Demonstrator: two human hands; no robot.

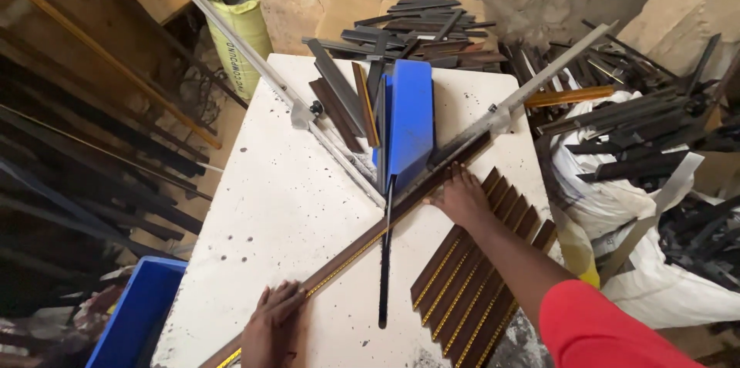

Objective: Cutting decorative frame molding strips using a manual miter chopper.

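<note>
The long brown moulding strip with its gold beaded edge lies diagonally across the white table, running from the near left corner up toward the far right, where its far end meets the blue cutter. I see it pinned flat under both hands, which looks to me like the reason for the two-point hold: a strip this long would swing or lift if pressed at one spot only.

Nearest to me, my left hand lies palm down on the near end of the strip, fingers spread flat over it rather than curled around it. So the strip passes beneath the palm, not inside a closed grasp.

Further along, my right hand, on the arm with the red sleeve, presses its flattened fingers onto the strip just beside the cutter. It pinches nothing that I can make out; it seems to push the strip against the angled metal fence on the right.

Just right of that arm, a stack of matching cut strips lies side by side, parallel and within easy reach. A thin dark lever stretches from the cutter toward me, crossing the strip between my hands.

On the left, a second metal fence mirrors the first, forming a V. Beyond the table sit a pile of dark offcuts, a white sack of scraps at right, and a blue bin at near left.
</note>
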